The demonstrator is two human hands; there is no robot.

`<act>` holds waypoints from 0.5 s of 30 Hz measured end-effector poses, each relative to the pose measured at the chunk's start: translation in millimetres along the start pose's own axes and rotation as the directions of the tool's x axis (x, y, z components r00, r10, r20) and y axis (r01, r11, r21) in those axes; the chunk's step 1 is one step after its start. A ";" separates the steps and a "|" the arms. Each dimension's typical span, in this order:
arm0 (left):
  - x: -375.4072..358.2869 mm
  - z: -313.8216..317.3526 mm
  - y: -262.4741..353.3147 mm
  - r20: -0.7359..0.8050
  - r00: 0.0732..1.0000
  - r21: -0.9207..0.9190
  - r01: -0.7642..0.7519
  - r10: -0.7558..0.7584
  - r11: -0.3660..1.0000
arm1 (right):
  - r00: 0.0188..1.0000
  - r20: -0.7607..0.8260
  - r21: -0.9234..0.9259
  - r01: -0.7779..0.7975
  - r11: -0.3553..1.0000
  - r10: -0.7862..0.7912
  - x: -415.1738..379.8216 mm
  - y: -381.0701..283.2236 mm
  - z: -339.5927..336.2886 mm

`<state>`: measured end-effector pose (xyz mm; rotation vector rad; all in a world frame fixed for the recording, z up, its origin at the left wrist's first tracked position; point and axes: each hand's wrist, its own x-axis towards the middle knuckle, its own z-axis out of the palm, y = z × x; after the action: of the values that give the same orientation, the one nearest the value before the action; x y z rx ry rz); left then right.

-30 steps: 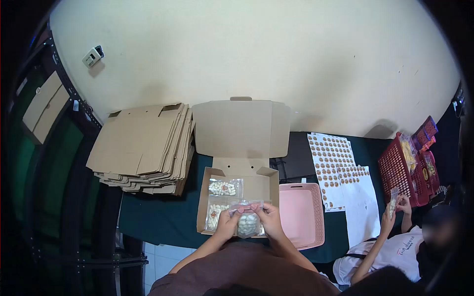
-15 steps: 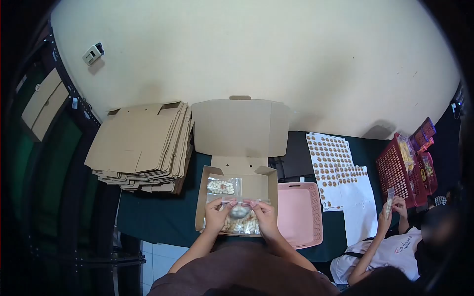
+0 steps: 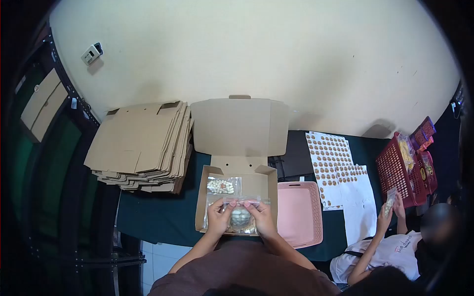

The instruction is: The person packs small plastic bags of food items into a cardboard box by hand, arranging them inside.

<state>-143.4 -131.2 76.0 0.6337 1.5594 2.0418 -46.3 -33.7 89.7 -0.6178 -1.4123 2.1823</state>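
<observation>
My left hand and my right hand pinch the top edge of a clear zip bag, thumbs close together. Whitish pieces show through its plastic, too small to name for sure. The bag is over the near part of an open cardboard box, whose lid stands up at the back. Inside the box, at the far left, lies another clear bag of pale pieces with a small orange mark. More bagged pieces under my hands are partly hidden.
Stacked flat cardboard boxes stand on the left. To the right are a pink tray, sticker sheets and a red basket with packets. A co-worker at the right holds a small bag.
The bag between my hands now hangs flatter and shows more of its pale pieces, and my thumbs are slightly closer together. The co-worker's hands have shifted slightly.
</observation>
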 end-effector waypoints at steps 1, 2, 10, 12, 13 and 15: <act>0.7 -0.3 -1.6 -0.003 1.000 -0.016 0.025 -0.025 1.000 | 1.000 0.014 -0.006 -0.013 1.000 0.013 0.1 -0.6 -1.2; 0.8 -0.8 -2.6 -0.005 0.999 -0.031 0.051 -0.051 0.998 | 1.000 0.027 -0.022 -0.010 1.000 0.011 1.8 3.2 -4.5; 1.1 -9.6 -8.0 0.051 0.993 -0.082 0.112 -0.108 0.990 | 0.982 0.158 0.013 -0.104 0.994 0.101 4.0 -4.2 -19.4; 1.7 -11.9 -8.0 0.079 0.992 -0.073 0.106 -0.100 0.992 | 0.975 0.193 -0.047 -0.105 0.993 0.112 5.3 -6.8 -27.9; 2.2 -11.8 -4.8 0.105 0.988 -0.076 0.117 -0.109 0.990 | 0.965 0.230 -0.101 -0.102 0.990 0.123 6.2 -8.8 -32.1; 3.3 -13.1 -3.7 0.136 0.984 -0.079 0.130 -0.119 0.988 | 0.955 0.263 -0.155 -0.096 0.983 0.134 6.2 -11.0 -40.9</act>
<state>-153.8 -137.9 69.4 0.6083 1.3913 1.9245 -25.4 3.2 83.9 -0.4709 -1.7231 2.3447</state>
